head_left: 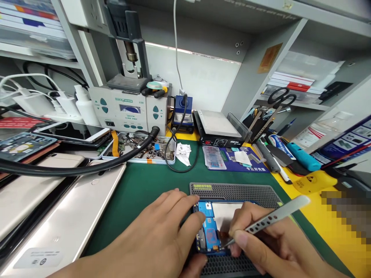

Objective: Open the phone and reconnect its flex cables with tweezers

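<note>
An opened phone (211, 228) with a blue circuit board lies on a dark honeycomb-patterned pad (240, 189). My left hand (165, 231) grips the phone by its left end, fingers along the top side and thumb at the bottom corner. Pinched in my right hand (257, 235) is a pair of metal tweezers (268, 219) with a row of holes. Their tip points down at the board's lower edge, near a small gold connector; whether it touches I cannot tell. Part of the phone's right side is hidden behind my right hand.
A hot air station (130, 110) stands at the back left, its thick black hose (95, 170) crossing the left side. Nearby are a tray (136, 160) of small parts and several phones or tablets (66, 204). A heating plate (220, 125), pliers-like tools and bottles line the back right.
</note>
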{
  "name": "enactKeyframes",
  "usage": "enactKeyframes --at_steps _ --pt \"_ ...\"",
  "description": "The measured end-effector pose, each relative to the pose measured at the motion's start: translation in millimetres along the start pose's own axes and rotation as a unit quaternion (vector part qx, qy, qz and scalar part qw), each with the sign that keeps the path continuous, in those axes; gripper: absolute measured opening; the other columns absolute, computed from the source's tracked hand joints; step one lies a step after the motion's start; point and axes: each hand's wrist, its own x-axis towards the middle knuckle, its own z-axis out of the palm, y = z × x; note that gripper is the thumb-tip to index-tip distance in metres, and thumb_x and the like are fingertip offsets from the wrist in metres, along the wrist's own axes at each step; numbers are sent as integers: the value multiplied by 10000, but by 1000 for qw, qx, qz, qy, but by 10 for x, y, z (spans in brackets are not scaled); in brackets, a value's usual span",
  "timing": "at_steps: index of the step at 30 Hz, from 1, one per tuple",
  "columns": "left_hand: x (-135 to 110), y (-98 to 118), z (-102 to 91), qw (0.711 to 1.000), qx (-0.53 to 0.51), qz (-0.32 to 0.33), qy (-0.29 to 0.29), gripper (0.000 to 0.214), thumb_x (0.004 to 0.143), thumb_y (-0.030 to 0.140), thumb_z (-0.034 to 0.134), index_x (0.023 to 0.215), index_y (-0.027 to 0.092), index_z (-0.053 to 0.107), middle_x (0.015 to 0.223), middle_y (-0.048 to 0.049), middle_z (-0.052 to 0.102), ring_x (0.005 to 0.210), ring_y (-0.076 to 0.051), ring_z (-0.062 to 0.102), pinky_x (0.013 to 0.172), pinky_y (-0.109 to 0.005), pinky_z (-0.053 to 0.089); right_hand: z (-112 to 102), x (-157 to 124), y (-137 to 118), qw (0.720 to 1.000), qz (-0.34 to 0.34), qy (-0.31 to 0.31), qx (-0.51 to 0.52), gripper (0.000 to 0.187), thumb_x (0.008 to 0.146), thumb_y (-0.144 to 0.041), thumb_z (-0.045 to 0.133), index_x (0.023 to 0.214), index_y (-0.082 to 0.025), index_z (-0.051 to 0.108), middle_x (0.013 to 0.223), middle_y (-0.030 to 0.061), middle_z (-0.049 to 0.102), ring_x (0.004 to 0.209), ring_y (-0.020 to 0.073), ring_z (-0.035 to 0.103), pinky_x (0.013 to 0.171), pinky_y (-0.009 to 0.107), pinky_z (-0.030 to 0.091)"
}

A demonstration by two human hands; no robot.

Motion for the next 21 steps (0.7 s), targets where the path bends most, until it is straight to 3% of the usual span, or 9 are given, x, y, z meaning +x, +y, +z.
enactKeyframes --at_steps 21 --pt "26 -20 -27 999 -14 19 -31 338 869 386 647 1126 174 701 1258 -96 673 1155 -320 598 999 -465 526 7 20 -76 1000 -13 24 -9 354 1004 -491 438 822 -234 600 716 11 594 594 136 524 516 241 439"
